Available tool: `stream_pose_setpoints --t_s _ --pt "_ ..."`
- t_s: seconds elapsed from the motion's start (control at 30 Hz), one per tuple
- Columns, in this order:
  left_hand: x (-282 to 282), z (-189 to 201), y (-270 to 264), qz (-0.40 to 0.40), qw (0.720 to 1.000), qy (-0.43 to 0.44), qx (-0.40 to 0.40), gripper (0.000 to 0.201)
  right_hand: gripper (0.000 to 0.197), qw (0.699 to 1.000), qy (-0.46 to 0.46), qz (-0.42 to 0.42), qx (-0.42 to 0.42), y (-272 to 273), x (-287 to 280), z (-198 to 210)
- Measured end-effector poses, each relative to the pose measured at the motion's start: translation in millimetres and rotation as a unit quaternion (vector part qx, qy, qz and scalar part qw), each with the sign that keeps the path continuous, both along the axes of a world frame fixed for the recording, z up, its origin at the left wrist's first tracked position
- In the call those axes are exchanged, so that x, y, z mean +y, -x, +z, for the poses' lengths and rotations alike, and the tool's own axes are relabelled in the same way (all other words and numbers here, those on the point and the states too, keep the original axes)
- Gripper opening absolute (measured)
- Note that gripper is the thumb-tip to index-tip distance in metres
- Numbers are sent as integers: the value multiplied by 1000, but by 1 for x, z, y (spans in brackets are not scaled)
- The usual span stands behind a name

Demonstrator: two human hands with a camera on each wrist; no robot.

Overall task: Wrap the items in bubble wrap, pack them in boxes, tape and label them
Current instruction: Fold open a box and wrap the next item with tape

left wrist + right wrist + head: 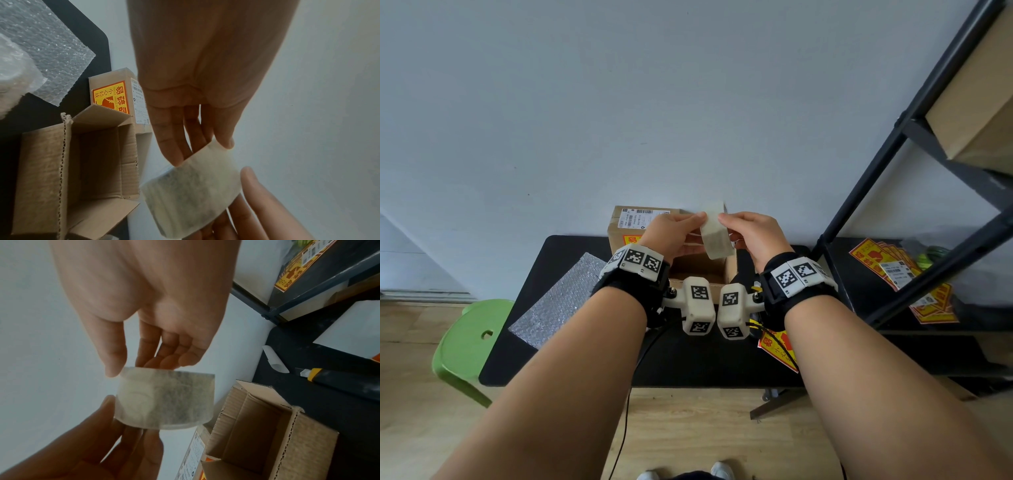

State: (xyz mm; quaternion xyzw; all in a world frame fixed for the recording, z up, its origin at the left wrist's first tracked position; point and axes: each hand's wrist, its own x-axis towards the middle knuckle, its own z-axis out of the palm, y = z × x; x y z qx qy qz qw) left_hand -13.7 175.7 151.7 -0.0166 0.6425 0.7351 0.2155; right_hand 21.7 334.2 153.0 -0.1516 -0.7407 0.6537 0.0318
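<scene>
While both hands are lifting above the open brown cardboard box (pixel 702 265), left hand (pixel 674 233) pinching one edge of the translucent whitish tape roll (pixel 717 236), right hand (pixel 753 234) pinching the other, sealed labelled carton (pixel 631 228) sitting just beyond the left hand.

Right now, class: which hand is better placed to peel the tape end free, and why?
Probably the right hand: its thumb and fingertips pinch the tape roll's upper edge, while the left hand cradles the roll from below, steadying it.
</scene>
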Motion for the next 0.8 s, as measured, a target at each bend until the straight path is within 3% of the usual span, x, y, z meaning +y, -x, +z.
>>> stream_pose_setpoints --t_s 0.37,0.53,0.67,0.8 --pt "4 -4 6 28 999 16 -21 29 9 1000 -25 12 10 -4 0 5" --pt "5 -4 11 46 998 21 -33 25 16 999 -19 38 16 -7 1 5" --pt "5 -7 12 61 997 12 -38 24 22 998 -29 53 -9 -6 1 6" --pt "7 -6 13 50 998 16 -32 25 10 996 -62 41 -43 -1 0 10"
